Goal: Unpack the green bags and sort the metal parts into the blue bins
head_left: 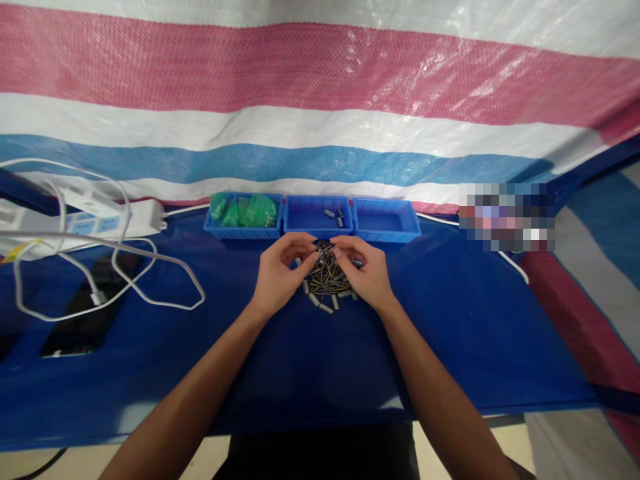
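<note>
A heap of thin screws or pins [329, 279], dark and brass-coloured, lies on the blue table in front of me. Short grey cylindrical pieces [326, 309] ring its near side. My left hand [279, 272] is at the heap's left, thumb and fingertips drawn together over it. From the right, my right hand [369, 272] mirrors it, with thumb and fingers bent in a pinch. Both sets of fingertips meet the far part of the heap, just short of the middle blue bin [317, 231]. Whatever small piece is between the fingers is too small to make out.
The middle bin holds a few grey cylinders [340, 219]. Left of it, another blue bin [245, 233] contains green plastic bags [250, 212]; a third bin [387, 235] stands right. White cables [170, 257], a power strip [140, 220] and a black phone [83, 327] occupy the left side.
</note>
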`<state>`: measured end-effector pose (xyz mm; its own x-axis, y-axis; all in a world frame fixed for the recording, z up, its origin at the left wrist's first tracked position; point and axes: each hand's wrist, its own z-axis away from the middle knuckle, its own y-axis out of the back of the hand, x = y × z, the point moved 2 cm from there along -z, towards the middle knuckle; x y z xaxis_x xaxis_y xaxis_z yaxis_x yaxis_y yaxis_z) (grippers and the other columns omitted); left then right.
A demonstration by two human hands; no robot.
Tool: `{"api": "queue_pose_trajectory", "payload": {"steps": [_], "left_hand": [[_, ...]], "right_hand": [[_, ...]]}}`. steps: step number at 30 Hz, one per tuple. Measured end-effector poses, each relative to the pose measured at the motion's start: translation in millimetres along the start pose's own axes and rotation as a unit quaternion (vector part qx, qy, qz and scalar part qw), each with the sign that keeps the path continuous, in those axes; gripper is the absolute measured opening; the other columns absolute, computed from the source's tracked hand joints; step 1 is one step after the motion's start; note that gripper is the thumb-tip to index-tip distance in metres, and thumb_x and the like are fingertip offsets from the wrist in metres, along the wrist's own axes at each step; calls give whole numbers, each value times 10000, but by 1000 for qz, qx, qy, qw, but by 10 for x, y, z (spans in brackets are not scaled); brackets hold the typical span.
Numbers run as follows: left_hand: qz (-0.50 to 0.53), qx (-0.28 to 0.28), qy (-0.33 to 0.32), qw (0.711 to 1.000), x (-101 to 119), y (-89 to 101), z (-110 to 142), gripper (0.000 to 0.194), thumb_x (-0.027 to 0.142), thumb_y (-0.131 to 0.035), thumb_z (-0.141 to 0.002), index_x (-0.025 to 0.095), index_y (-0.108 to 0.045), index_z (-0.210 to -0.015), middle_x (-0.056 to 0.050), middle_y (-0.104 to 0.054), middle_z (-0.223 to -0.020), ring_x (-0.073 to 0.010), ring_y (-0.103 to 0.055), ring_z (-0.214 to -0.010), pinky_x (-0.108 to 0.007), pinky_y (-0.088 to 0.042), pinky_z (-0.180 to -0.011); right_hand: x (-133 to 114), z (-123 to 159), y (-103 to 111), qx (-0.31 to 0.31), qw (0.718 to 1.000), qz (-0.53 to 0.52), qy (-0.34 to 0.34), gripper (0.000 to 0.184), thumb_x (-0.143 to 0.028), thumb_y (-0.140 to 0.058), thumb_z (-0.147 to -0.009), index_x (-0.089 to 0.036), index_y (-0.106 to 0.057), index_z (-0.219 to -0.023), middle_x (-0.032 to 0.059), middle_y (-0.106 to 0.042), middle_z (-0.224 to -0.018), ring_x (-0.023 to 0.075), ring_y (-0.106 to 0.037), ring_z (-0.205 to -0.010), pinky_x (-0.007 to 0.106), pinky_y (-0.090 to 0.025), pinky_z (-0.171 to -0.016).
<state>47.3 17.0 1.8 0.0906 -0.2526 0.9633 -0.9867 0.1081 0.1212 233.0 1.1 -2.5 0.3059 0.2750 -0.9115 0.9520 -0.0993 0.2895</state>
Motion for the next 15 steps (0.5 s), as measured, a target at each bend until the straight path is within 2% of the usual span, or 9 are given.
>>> {"api": "queue_pose_trajectory", "payload": {"steps": [5,12,15], "left_hand": [[16,14,6,1000,12,20,-13,406,379,-871,-760,165,-662,-1034,-80,-744,-990,-188,-741,-868,-319,-623,-820],[19,34,20,999,-8,25,-8,401,403,-858,-787,169,-685,-1063,-77,-778,-967,-200,-766,-887,-348,-630,-894],[36,39,39,998,-15,21,-8,396,405,-864,-785,172,-694,-1056,-65,-786,-915,-204,-775,-854,-331,-636,-848]], "right_hand": [[-23,-5,-1,-4,1000,-21,-4,204,-302,-667,-923,-249,-741,-1105,36,-786,-967,202,-752,-826,344,-621,-772],[-9,-12,-3,-4,999,-35,-15,195,-300,-655,-931,-243,-742,-1096,39,-784,-942,193,-746,-777,342,-618,-753],[-15,-12,-2,0,999,-40,-24,196,-316,-658,-928,-244,-741,-1090,40,-784,-944,189,-741,-761,341,-618,-744]]}}
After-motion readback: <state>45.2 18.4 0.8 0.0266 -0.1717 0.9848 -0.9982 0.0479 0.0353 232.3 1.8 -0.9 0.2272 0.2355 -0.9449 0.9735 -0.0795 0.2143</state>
